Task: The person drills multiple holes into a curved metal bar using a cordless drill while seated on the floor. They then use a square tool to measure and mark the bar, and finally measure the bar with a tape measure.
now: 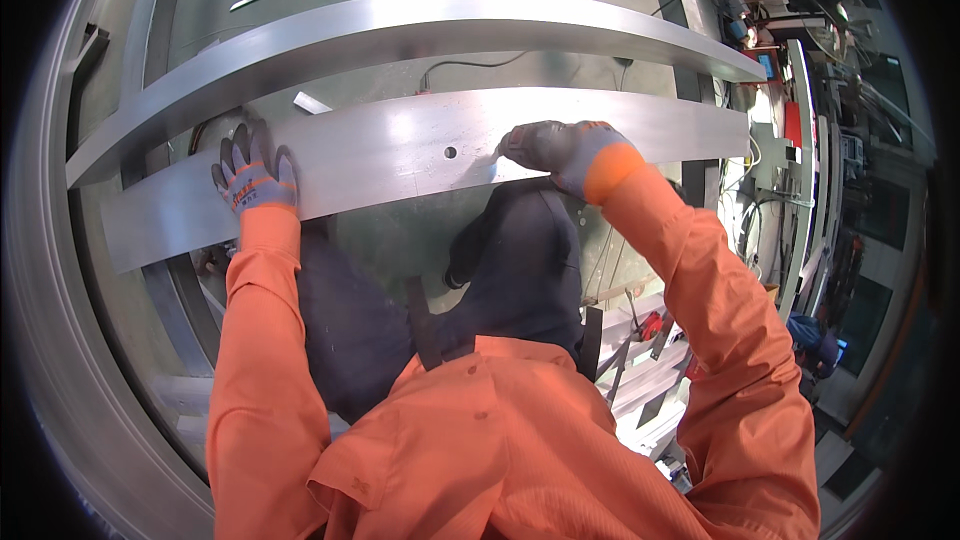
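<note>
A long silver metal bar point(370, 150) lies crosswise in front of me, with a round dark hole point(450, 152) near its middle. My left hand point(255, 172), in a grey glove with dark fingertips, rests flat on the bar's left part with its fingers spread. To the right of the hole, my right hand point(555, 152) is closed low over the bar's surface. Its gloved fingers are pressed together, and whatever they hold is hidden. Small specks and faint marks dot the metal between the hole and my right hand.
Beyond the bar runs a second metal beam point(420, 20), parallel to it. Metal offcuts point(252, 0) and a black cable point(475, 64) lie on the floor. At right stand cluttered tools and wiring point(770, 170); more metal profiles point(640, 390) lie beside my right leg.
</note>
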The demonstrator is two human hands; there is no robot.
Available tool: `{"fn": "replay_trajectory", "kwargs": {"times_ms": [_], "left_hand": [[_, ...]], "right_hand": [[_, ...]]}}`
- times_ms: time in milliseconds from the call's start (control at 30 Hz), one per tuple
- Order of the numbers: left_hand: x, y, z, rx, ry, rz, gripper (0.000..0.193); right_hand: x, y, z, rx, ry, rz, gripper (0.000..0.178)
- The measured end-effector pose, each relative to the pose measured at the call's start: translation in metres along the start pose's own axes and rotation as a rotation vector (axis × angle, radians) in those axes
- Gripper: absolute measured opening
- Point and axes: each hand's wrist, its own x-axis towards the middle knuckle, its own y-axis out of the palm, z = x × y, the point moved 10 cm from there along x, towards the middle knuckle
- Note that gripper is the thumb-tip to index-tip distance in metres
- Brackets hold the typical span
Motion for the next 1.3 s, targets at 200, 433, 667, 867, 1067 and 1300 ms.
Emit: {"fn": "replay_trajectory", "kwargs": {"times_ms": [200,433,667,867,1067,1300], "left_hand": [[0.001,0.011,0.001,-0.038,-0.05,0.085,0.076],[0.002,0.012,-0.002,-0.075,-0.047,0.087,0.074],[0.001,-0.002,-0.01,-0.049,-0.125,0.25,0.073],[-0.003,-0.009,-0.007,-0.06,-0.056,0.16,0.072],[-0.008,-0.025,-0.01,-0.086,-0.076,0.156,0.068],[-0.012,-0.021,-0.005,-0.092,-0.056,0.088,0.063]], "right_hand": [[0.024,0.029,-0.028,0.509,0.042,0.164,0.037],[0.023,0.023,-0.001,0.411,-0.315,0.165,0.053],[0.016,0.045,-0.073,-0.019,0.054,-0.122,0.043],[0.026,0.037,-0.064,0.498,-0.039,-0.056,0.039],[0.014,0.029,-0.055,0.599,-0.095,-0.072,0.045],[-0.011,0.013,-0.046,0.602,0.065,-0.004,0.038]]}}
